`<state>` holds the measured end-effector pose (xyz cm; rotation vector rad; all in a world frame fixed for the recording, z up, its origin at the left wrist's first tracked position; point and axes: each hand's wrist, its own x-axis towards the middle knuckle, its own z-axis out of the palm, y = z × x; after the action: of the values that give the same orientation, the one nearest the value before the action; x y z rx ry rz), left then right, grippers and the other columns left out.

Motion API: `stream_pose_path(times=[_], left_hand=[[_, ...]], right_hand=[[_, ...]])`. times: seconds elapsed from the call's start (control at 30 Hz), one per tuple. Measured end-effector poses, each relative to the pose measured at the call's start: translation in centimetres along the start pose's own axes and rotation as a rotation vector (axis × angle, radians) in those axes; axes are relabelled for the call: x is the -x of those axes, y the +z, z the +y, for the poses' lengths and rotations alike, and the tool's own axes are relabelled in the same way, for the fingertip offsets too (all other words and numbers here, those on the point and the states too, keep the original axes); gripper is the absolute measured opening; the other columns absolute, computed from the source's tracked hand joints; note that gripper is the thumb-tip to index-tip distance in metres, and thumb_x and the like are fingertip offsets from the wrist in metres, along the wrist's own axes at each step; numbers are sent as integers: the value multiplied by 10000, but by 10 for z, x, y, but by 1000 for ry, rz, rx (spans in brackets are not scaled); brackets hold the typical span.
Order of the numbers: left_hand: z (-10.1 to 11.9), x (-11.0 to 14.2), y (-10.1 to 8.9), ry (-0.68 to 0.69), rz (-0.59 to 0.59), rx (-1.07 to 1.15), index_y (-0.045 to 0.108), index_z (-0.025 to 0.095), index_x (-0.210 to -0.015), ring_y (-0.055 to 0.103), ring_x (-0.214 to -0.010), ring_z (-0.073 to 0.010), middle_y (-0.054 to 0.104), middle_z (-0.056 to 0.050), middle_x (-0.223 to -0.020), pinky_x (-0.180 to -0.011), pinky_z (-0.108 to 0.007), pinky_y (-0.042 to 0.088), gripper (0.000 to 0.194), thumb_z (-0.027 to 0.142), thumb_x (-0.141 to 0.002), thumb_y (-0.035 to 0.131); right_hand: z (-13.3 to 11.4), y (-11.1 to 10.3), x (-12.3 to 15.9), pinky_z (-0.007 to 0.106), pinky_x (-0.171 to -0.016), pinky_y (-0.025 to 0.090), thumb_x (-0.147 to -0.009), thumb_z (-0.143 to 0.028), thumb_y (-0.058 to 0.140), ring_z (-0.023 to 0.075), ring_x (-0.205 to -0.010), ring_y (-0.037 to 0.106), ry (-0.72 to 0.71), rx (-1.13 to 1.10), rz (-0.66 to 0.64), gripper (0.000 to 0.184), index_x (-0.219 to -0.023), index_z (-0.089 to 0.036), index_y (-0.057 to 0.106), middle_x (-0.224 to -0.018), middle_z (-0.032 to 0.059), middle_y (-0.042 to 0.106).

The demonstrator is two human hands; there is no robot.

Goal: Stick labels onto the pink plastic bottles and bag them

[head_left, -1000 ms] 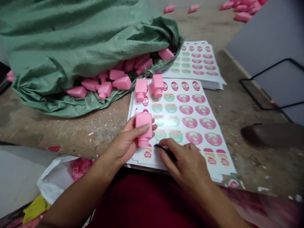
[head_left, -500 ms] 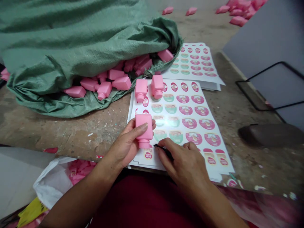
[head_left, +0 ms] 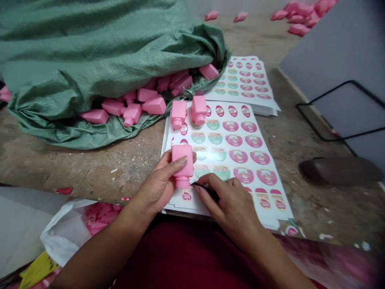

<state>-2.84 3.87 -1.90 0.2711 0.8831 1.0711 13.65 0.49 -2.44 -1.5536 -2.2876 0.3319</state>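
My left hand point(head_left: 161, 176) is closed around a pink plastic bottle point(head_left: 182, 160), thumb across its flat face, with the neck pointing toward me. Between the thumb and fingers of my right hand point(head_left: 230, 200) is a thin black pointed tool point(head_left: 210, 190); its exact kind is mostly hidden. The tool's tip is at the bottle's neck, just above a sticker sheet point(head_left: 195, 204). Pink, green and white printed labels cover that sheet. Two more pink bottles, one on the left point(head_left: 178, 114) and one on the right point(head_left: 199, 109), rest on the sheet's far left corner.
A green woven sack point(head_left: 114, 52) spills several pink bottles point(head_left: 132, 114) at the left. Behind lies a second stack of sticker sheets point(head_left: 255, 105). A black wire frame point(head_left: 321, 94) stands at the right. Below the table edge hangs a white bag point(head_left: 64, 228) holding pink pieces.
My right hand has shifted slightly left, bringing the black tool's tip up to the bottle's neck. My left hand keeps the bottle in nearly the same place.
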Motion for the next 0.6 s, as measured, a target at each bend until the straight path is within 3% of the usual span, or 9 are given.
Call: stream_pose_path(times=[0.4, 0.6], left_hand=[[3, 0, 2, -20, 29, 27, 616, 122, -1139, 645, -1141, -249, 732, -106, -1012, -1087, -386, 400, 314, 142, -829, 666], [3, 0, 5, -19, 21, 38, 601, 132, -1167, 672, -1055, -213, 737, -90, -1006, -1040, -353, 432, 351, 124, -821, 660]], right_hand=[[-2, 4, 0, 296, -603, 269, -954, -288, 476, 176, -489, 398, -62, 113, 107, 242, -834, -204, 669, -536, -7, 592], [-1, 1, -2, 298, -597, 266, -951, -298, 478, 182, -494, 407, -35, 110, 64, 239, -824, -218, 664, -551, -2, 614]])
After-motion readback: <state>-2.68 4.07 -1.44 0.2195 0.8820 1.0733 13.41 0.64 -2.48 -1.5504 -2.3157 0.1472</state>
